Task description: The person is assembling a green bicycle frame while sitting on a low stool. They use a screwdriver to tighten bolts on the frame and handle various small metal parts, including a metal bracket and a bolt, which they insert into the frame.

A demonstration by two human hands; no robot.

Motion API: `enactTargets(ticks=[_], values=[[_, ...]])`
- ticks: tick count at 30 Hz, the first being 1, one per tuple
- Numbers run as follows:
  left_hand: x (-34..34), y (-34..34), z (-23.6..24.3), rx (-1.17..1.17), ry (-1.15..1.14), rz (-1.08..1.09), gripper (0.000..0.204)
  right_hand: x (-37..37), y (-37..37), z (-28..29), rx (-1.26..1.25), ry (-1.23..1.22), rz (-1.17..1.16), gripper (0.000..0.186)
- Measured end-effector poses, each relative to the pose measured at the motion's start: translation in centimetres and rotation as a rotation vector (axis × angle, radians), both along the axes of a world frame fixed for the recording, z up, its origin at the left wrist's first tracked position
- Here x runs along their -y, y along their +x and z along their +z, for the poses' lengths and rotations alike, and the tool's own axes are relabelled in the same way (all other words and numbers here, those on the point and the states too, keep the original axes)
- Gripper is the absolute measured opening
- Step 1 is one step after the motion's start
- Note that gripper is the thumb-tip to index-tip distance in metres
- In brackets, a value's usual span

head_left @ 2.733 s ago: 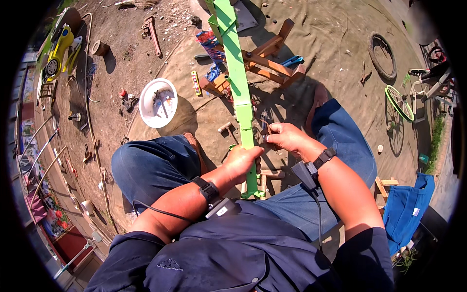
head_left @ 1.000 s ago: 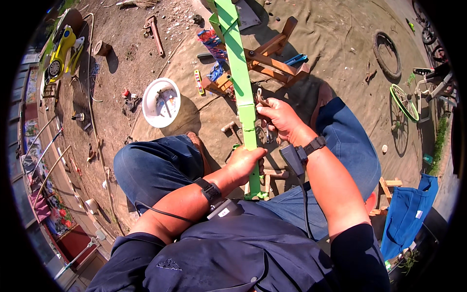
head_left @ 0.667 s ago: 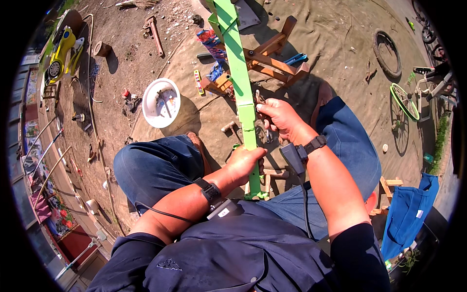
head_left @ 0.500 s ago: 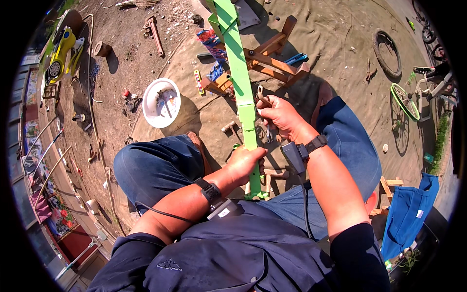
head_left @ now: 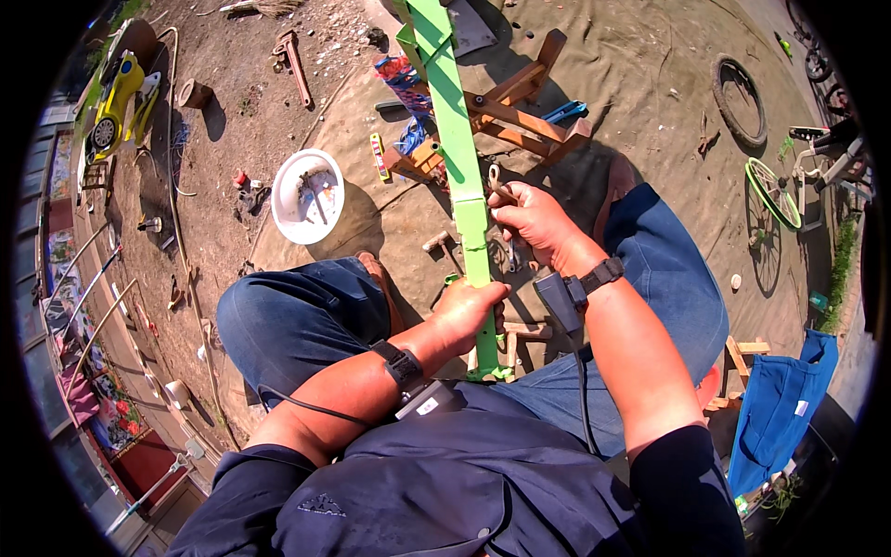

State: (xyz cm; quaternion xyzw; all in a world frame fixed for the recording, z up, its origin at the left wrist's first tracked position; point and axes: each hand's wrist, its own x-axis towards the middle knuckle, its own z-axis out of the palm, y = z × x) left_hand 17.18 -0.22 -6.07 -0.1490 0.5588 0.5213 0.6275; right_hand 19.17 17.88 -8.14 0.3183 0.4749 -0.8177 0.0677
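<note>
Beneath hard sunlight, a seated person grips a long green metal bar (head_left: pixel 455 139) that runs from the top edge of the frame to lower center, between the knees. The left hand (head_left: pixel 469 311) is wrapped around its lower part; the right hand (head_left: pixel 534 223), apart from the left and close to the bar's right edge, pinches a wrench-like tool (head_left: pixel 495 174), its looped end showing above the fingers. Whether the tool touches the bar cannot be told.

A slip of the tool could knock knuckles against the metal, and with only one hand seen around the bar, it might twist under a sideways push.

Crowding the upper center, a brown wooden frame (head_left: pixel 510 119) lies partly behind the bar and could block a swing. A hammer (head_left: pixel 434 243) lies just left of the bar, and loose metal tools (head_left: pixel 513 256) sit below the right hand, partly hidden. A white basin (head_left: pixel 281 200) stands left of center, a pipe wrench (head_left: pixel 297 72) lies upper left and a tire (head_left: pixel 719 97) rests upper right.
</note>
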Motion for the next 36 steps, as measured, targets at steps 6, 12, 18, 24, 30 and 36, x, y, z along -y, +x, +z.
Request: enactTargets(ticks=[6, 12, 18, 24, 30, 36], values=[[0.0, 0.0, 0.4, 0.010, 0.010, 0.001, 0.012, 0.4, 0.3, -0.9, -0.087, 0.079, -0.019, 0.020], [0.0, -0.2, 0.5, 0.024, 0.032, -0.017, 0.015, 0.6, 0.4, -1.2, -0.110, 0.069, -0.048, 0.021], [0.1, -0.2, 0.4, 0.009, 0.044, -0.030, 0.017, 0.5, 0.4, -0.6, -0.047, -0.054, -0.075, 0.013], [0.0, -0.1, 0.5, 0.010, 0.044, -0.032, 0.016, 0.2, 0.4, -1.6, 0.039, -0.119, -0.056, 0.008], [0.0, -0.2, 0.5, 0.022, 0.033, -0.031, 0.016, -0.1, 0.3, -0.6, -0.004, -0.099, -0.093, 0.011], [-0.1, -0.1, 0.5, 0.016, 0.029, -0.003, 0.019, -0.8, 0.3, 0.6, 0.119, -0.150, -0.019, 0.012]])
